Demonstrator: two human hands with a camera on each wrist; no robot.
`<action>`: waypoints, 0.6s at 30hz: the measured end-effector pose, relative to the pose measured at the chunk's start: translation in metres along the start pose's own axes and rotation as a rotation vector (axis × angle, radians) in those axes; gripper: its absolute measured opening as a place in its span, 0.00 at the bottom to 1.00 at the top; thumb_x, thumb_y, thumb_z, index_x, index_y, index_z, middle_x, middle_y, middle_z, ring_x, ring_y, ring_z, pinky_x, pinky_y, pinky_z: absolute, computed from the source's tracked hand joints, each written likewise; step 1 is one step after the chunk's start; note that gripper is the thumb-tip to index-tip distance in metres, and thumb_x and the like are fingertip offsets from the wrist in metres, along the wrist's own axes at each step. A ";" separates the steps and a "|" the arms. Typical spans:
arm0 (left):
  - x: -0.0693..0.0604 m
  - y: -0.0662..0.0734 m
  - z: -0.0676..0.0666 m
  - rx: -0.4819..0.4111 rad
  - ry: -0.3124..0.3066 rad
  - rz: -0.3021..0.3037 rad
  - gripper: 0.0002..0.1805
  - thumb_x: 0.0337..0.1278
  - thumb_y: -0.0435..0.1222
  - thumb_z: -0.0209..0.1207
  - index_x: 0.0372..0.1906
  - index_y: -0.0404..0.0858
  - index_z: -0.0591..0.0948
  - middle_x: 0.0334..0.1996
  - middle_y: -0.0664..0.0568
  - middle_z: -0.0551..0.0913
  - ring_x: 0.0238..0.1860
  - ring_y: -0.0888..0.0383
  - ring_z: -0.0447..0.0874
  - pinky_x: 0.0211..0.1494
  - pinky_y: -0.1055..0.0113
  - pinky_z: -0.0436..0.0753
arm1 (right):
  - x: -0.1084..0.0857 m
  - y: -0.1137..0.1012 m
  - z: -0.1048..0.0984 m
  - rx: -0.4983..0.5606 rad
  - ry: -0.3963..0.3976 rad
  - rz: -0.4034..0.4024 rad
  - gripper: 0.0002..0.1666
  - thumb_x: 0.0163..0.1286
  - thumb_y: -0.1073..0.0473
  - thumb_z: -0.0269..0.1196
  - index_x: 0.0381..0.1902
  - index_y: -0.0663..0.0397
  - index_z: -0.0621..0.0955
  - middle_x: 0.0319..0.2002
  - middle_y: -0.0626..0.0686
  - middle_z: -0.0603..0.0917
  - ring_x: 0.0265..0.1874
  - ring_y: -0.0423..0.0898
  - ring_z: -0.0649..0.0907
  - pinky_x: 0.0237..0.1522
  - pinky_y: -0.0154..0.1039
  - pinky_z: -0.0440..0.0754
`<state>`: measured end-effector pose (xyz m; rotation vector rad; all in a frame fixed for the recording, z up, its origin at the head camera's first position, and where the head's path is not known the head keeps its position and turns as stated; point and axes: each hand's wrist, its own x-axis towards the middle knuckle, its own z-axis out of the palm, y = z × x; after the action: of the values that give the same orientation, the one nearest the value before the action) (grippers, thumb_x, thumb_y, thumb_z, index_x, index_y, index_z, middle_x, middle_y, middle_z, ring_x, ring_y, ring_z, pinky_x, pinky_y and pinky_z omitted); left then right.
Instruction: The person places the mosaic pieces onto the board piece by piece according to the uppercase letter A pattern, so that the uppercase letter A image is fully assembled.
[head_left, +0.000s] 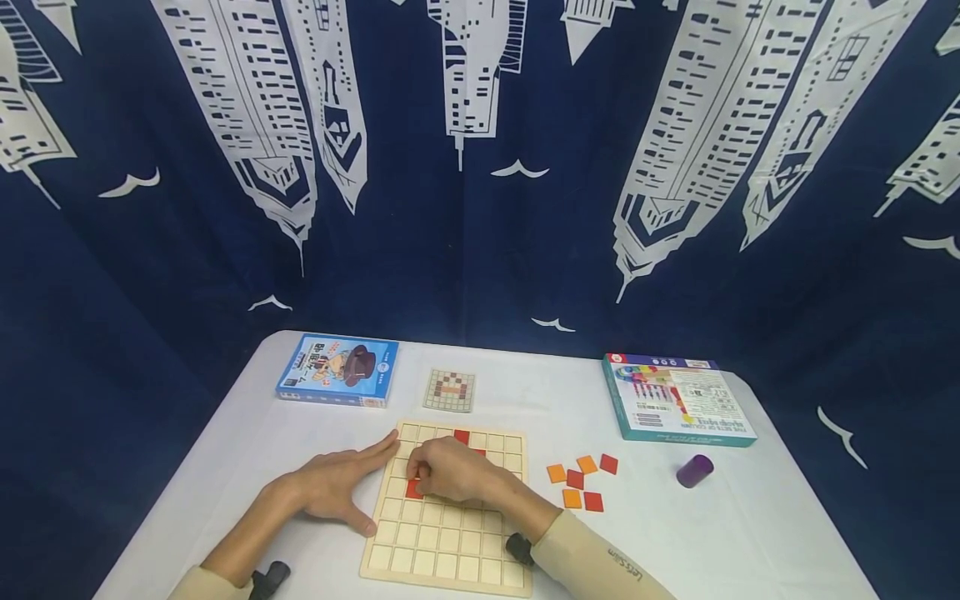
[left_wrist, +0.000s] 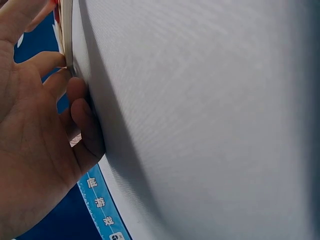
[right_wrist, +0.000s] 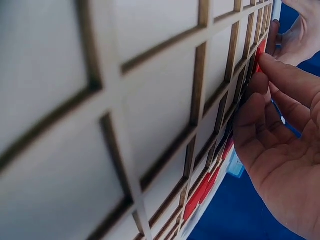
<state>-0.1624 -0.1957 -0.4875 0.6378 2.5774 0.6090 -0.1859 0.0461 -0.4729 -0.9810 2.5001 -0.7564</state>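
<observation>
A pale wooden grid board (head_left: 425,562) lies on the white table. My right hand (head_left: 453,468) reaches over it with curled fingers, thumb and finger pinching a red square tile (head_left: 413,490) at a cell near the left side. In the right wrist view, fingertips meet that red tile (right_wrist: 260,54) at the grid. Another red tile (head_left: 462,436) sits in the top row, and more red shows partly behind the hand. My left hand (head_left: 330,485) is spread along the board's left edge, fingertips and thumb touching it. Some cells are hidden under the right hand.
Several loose orange and red tiles (head_left: 572,498) lie right of the board. Behind it is a small pattern card (head_left: 450,392). A blue game box (head_left: 337,371) stands back left, a teal-edged box (head_left: 682,400) back right, and a purple cylinder (head_left: 694,472) nearer.
</observation>
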 end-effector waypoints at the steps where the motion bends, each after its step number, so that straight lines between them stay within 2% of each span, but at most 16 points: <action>1: 0.000 0.000 0.000 0.001 0.000 -0.002 0.70 0.26 0.65 0.76 0.81 0.54 0.53 0.81 0.59 0.49 0.73 0.41 0.66 0.63 0.30 0.68 | 0.000 0.000 0.000 -0.002 0.000 0.000 0.06 0.64 0.63 0.70 0.34 0.46 0.85 0.21 0.40 0.75 0.20 0.33 0.72 0.25 0.27 0.71; 12: 0.001 0.000 0.000 -0.008 -0.006 0.001 0.70 0.27 0.65 0.76 0.81 0.55 0.53 0.81 0.59 0.49 0.73 0.41 0.66 0.64 0.30 0.67 | -0.001 0.001 0.000 -0.032 0.006 0.000 0.05 0.64 0.62 0.71 0.35 0.45 0.85 0.22 0.39 0.76 0.22 0.33 0.73 0.27 0.27 0.72; 18: 0.002 -0.001 0.001 -0.014 -0.003 -0.015 0.70 0.25 0.65 0.76 0.81 0.55 0.54 0.81 0.60 0.48 0.73 0.40 0.66 0.64 0.28 0.67 | -0.014 0.009 -0.010 0.013 0.012 -0.021 0.05 0.66 0.62 0.69 0.38 0.46 0.86 0.24 0.38 0.77 0.24 0.33 0.74 0.29 0.28 0.75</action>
<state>-0.1635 -0.1951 -0.4890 0.6143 2.5700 0.6202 -0.1862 0.0650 -0.4685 -1.0032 2.4959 -0.7859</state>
